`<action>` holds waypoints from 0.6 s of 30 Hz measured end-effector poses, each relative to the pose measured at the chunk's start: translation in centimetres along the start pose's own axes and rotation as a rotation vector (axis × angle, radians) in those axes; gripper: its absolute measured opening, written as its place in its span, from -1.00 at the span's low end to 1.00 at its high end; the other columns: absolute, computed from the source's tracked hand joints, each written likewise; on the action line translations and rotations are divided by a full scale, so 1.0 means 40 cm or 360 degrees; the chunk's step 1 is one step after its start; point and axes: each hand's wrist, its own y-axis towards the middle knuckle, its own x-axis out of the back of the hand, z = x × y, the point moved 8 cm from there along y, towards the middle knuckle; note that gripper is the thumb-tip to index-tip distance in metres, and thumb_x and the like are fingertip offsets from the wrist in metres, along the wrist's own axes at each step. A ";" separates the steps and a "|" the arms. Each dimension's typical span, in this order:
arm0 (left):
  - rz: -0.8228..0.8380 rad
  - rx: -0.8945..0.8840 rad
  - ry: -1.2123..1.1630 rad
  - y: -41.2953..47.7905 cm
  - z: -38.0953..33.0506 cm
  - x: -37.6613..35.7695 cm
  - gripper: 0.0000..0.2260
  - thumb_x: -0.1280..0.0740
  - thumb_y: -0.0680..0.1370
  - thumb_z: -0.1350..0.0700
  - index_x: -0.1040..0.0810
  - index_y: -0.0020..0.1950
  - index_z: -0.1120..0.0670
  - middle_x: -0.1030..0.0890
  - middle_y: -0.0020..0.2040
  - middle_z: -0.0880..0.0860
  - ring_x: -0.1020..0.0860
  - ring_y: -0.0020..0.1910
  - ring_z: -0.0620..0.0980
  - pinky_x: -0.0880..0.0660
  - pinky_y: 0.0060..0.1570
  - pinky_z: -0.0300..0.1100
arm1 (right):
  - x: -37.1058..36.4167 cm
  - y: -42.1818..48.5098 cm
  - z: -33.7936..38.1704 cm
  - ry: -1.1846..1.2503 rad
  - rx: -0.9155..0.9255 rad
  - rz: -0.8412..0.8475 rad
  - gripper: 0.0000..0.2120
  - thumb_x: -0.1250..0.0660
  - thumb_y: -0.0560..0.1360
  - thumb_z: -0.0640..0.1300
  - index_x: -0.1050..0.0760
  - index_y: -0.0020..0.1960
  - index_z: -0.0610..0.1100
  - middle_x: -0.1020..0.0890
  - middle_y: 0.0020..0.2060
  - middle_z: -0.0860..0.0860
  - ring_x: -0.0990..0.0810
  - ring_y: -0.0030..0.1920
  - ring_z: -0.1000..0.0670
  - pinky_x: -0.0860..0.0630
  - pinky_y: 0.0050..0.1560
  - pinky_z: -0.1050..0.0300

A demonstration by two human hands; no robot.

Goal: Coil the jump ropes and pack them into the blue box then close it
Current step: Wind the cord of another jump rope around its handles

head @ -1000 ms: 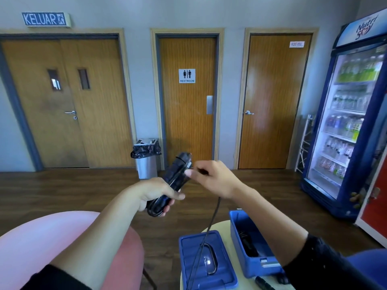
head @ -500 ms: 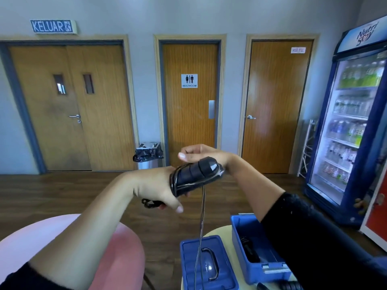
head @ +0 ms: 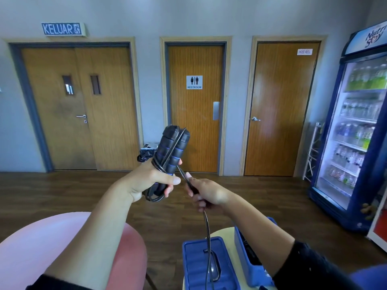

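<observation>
Person winding a jump rope around its handles.
The left hand (head: 150, 182) is gripping both handles (head: 172, 148); the right hand (head: 209, 195) is pinching the trailing cord (head: 207, 237). The blue box (head: 246, 260) is sitting open on the surface (head: 227, 241), lid (head: 196, 266) beside it, packing unfinished.

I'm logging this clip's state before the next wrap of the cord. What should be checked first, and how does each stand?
1. Left hand grips both handles together: ok.
2. Right hand holds the cord taut off the handles: ok.
3. Cord fully wound: not ok; a length hangs across the lid.
4. Blue box open: ok.
5. Room in the box: cannot tell; forearm hides it.
</observation>
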 end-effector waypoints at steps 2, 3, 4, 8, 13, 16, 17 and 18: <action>-0.0082 0.0031 -0.0001 -0.009 0.000 0.009 -0.79 -0.40 0.42 0.33 -0.40 -0.25 0.13 -0.53 -0.56 -0.06 -0.50 -0.58 -0.13 -0.45 -0.49 -0.30 | 0.005 -0.013 -0.021 -0.0055 -0.0108 -0.0033 -0.44 0.05 0.60 0.27 -0.31 -0.37 -0.09 -0.22 -0.54 0.05 -0.28 -0.56 0.05 -0.36 -0.45 0.22; -0.0114 0.0050 0.0011 -0.012 -0.004 0.016 -0.81 -0.43 0.37 0.26 -0.42 -0.28 0.15 -0.52 -0.55 -0.01 -0.49 -0.57 -0.06 -0.45 -0.47 -0.26 | 0.010 -0.020 -0.037 -0.0070 -0.0177 -0.0041 -0.43 0.05 0.59 0.29 -0.31 -0.37 -0.10 -0.23 -0.55 0.04 -0.30 -0.56 0.04 -0.42 -0.44 0.21; -0.0115 0.0064 0.0031 -0.010 -0.006 0.022 -0.81 -0.45 0.34 0.21 -0.43 -0.31 0.18 -0.51 -0.53 0.05 -0.47 -0.55 -0.01 -0.45 -0.46 -0.24 | 0.014 -0.032 -0.050 -0.0095 -0.0254 -0.0070 -0.43 0.04 0.59 0.28 -0.33 -0.36 -0.10 -0.25 -0.55 0.04 -0.32 -0.57 0.04 -0.45 -0.44 0.20; -0.0241 0.0316 0.0293 -0.001 0.036 0.051 -0.81 -0.45 0.41 0.28 -0.44 -0.25 0.19 -0.49 -0.51 0.06 -0.43 -0.53 0.02 -0.44 -0.43 -0.18 | 0.053 -0.077 0.002 -0.0782 -0.0021 -0.0435 -0.63 -0.14 0.59 0.17 -0.43 -0.21 -0.08 -0.48 -0.43 0.05 -0.44 -0.46 0.07 -0.41 -0.39 0.20; -0.0039 0.0518 0.0885 0.026 0.060 0.001 -0.77 -0.45 0.38 0.26 -0.41 -0.14 0.09 -0.47 -0.51 0.03 -0.39 -0.59 -0.02 -0.37 -0.49 -0.24 | 0.038 -0.114 0.249 -0.1519 0.1005 -0.0602 -0.78 -0.36 0.50 0.07 -0.51 -0.19 -0.07 -0.59 -0.36 0.04 -0.55 -0.33 0.00 -0.52 -0.26 0.04; 0.0260 0.0465 0.1172 0.019 0.030 -0.055 -0.61 -0.48 0.35 0.22 -0.44 0.11 0.17 -0.48 -0.56 0.01 -0.40 -0.59 -0.02 -0.37 -0.50 -0.23 | 0.011 -0.085 0.319 -0.1601 0.1142 -0.0201 -0.84 -0.48 0.40 0.02 -0.57 -0.19 -0.04 -0.65 -0.30 0.02 -0.58 -0.28 0.05 -0.53 -0.21 0.09; 0.0346 0.0433 0.1212 0.013 0.019 -0.071 -0.55 -0.49 0.35 0.20 -0.43 0.17 0.22 -0.50 -0.49 0.05 -0.42 -0.55 0.00 -0.38 -0.48 -0.22 | 0.015 -0.072 0.333 -0.1482 0.1103 -0.0066 -0.82 -0.53 0.36 -0.02 -0.56 -0.19 -0.05 -0.65 -0.28 -0.01 -0.58 -0.28 0.05 -0.51 -0.21 0.13; 0.0407 0.0403 0.1216 0.004 0.008 -0.083 -0.53 -0.51 0.35 0.19 -0.44 0.18 0.26 -0.53 -0.41 0.10 -0.44 -0.49 0.03 -0.39 -0.47 -0.22 | 0.022 -0.059 0.342 -0.1361 0.1038 0.0050 -0.79 -0.55 0.33 -0.05 -0.54 -0.20 -0.07 -0.63 -0.27 -0.05 -0.57 -0.29 0.03 -0.48 -0.20 0.14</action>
